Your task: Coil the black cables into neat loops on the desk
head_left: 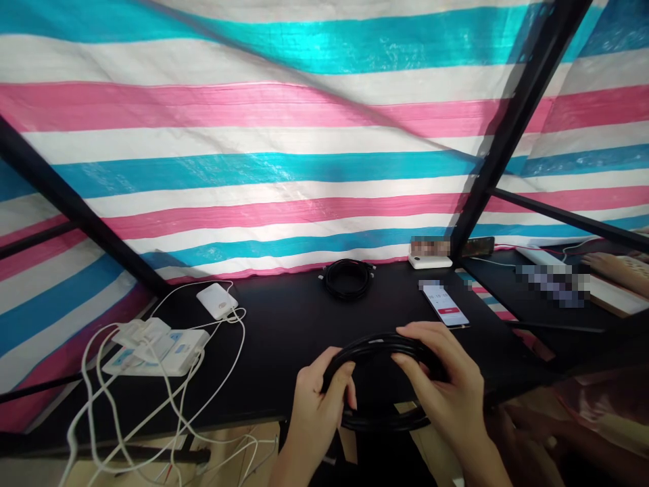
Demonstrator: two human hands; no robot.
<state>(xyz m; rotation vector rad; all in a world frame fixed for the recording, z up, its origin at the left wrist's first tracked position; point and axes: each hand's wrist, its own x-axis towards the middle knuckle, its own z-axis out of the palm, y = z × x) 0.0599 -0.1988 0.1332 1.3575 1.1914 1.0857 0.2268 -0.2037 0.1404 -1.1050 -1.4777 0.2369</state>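
A coiled black cable [382, 425] is held up at the front edge of the black table, its loops stacked into a ring. My left hand [322, 392] grips the ring's left side, thumb over the strands and fingers curled behind. On the upper right of the same coil, my right hand [446, 385] is closed, with its thumb below and fingers over the top. Both cable ends are hard to make out. A second black cable coil [347, 279] with light-coloured plugs lies flat near the back of the table.
At left, a white power strip [187, 352] is tangled with white cords beside a white power bank [217, 301]. A lit phone [446, 306] and a white device [430, 261] are at right. Black frame posts and a striped tarp [304, 169] enclose the table. Another person's hand [616, 270] is far right.
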